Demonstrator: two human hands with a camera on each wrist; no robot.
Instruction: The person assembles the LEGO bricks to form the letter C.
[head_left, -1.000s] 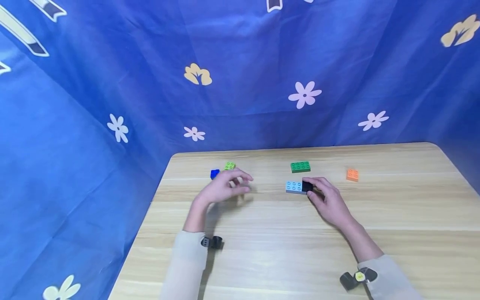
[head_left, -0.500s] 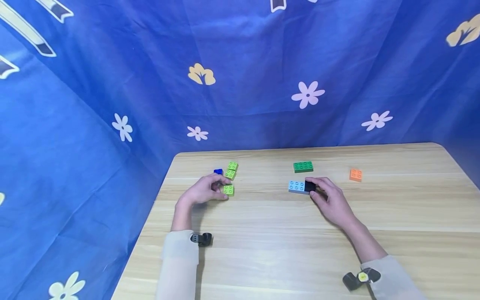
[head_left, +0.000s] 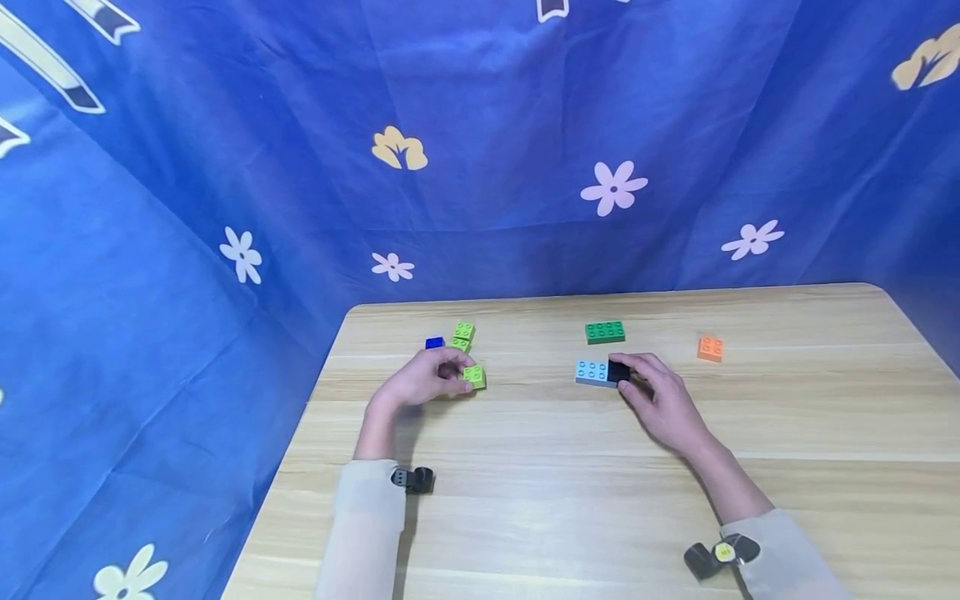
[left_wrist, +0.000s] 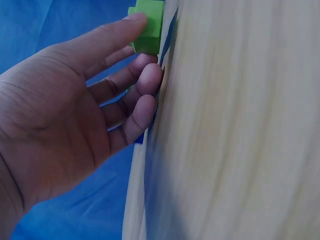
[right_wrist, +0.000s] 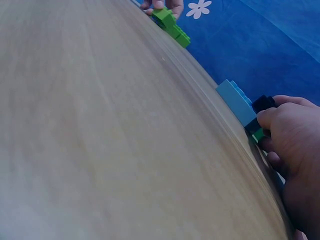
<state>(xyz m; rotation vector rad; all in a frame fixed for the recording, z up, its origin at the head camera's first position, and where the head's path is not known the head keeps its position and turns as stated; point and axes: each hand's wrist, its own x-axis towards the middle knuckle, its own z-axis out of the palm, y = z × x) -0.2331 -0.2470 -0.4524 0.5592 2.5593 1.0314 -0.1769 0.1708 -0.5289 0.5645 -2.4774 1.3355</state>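
My left hand (head_left: 420, 382) pinches a lime green brick (head_left: 474, 377) between thumb and fingers at the left of the table. Its thumb lies across that brick in the left wrist view, the other fingers bent beside it. My right hand (head_left: 663, 408) holds a black brick (head_left: 617, 372) by finger and thumb. This black brick sits at the right end of a light blue brick (head_left: 591, 372); whether it is pressed onto it or only against it I cannot tell. In the right wrist view the light blue brick (right_wrist: 236, 102) stands on the table, studs facing away.
Behind my left hand lie two more lime green bricks (head_left: 463, 331) and a dark blue brick (head_left: 434, 342). A long green brick (head_left: 604, 332) lies behind the light blue one, an orange brick (head_left: 710, 348) farther right. A blue patterned cloth (head_left: 480, 208) hangs behind the wooden table (head_left: 525, 500).
My left hand went left, took hold of the lime green brick, then moved it slightly right. The right hand has stayed at the black brick.
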